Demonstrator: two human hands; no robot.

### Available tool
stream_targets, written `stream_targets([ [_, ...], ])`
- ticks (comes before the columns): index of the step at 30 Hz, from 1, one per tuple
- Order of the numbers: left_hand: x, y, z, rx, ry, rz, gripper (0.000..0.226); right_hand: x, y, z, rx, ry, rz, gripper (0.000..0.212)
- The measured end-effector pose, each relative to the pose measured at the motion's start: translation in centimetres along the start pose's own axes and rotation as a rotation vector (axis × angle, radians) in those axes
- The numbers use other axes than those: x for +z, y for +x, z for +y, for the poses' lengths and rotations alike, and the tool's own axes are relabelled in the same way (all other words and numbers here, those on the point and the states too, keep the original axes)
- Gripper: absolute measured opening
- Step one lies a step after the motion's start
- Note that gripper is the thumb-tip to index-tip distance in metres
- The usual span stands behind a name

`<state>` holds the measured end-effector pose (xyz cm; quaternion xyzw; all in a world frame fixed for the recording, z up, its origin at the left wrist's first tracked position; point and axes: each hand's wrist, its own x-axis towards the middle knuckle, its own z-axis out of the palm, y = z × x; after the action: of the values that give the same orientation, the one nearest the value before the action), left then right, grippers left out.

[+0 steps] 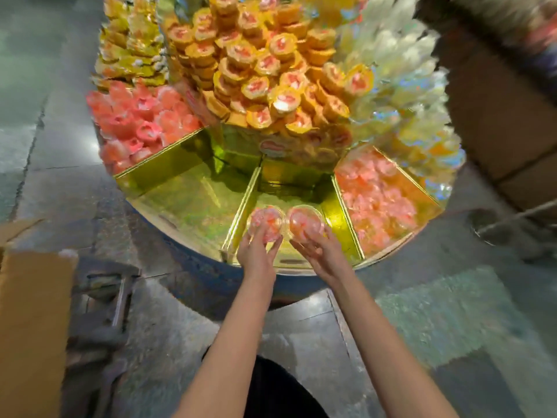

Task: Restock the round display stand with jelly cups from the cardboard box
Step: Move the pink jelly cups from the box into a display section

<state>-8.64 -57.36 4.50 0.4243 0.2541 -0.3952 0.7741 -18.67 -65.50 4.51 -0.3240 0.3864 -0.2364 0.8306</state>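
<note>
The round display stand has gold wedge compartments around a tall central pile of orange jelly cups. My left hand grips a clear pink jelly cup, and my right hand grips a second pink jelly cup. Both cups are held side by side over the near middle wedge, which otherwise shows bare gold floor. The wedge to its left is bare too. Pink cups fill the right wedge and the far-left wedge. The cardboard box stands at my left.
A dark metal trolley frame sits between the box and the stand. Large cardboard boxes are stacked at the right behind the stand. Yellow packs and pale wrapped packs fill the far compartments. The floor is grey concrete.
</note>
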Motion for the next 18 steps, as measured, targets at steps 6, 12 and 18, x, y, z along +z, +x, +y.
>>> stream_targets([
  [6,6.9,-0.4,-6.6,-0.066,0.163,-0.039,0.04,-7.7,0.5,-6.7,-0.048,0.17,0.175,0.025],
  [12,13.6,1.5,-12.6,-0.087,0.197,-0.025,0.036,-15.3,4.0,-12.6,-0.034,0.144,0.304,0.013],
  [18,20.3,4.4,-19.3,-0.126,0.194,0.02,0.036,-21.1,8.6,-17.7,0.046,0.088,0.314,0.01],
])
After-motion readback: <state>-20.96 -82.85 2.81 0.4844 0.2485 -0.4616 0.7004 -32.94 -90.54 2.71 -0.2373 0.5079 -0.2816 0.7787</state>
